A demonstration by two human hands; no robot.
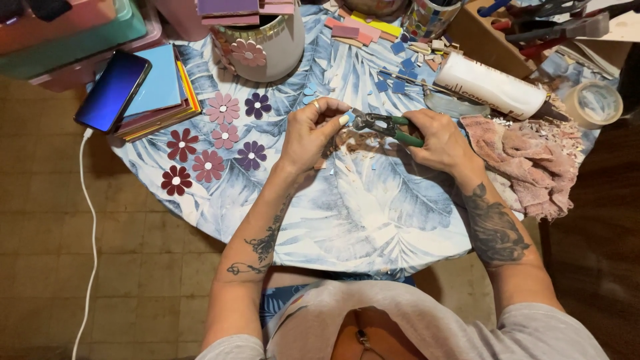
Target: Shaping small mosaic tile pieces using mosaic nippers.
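Gripping green-handled nippers (387,125), right hand (437,141) meets left hand (312,133) pinching seemingly a blue chip (350,117) mid-table (373,213)

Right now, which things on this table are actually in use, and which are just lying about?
In use:
- left hand pinching a small blue tile piece
- right hand holding green-handled nippers

Lying about:
- tile flowers
- phone on coloured tile sheets
- white glue bottle
- tape roll
- pink rag
- loose blue tile bits
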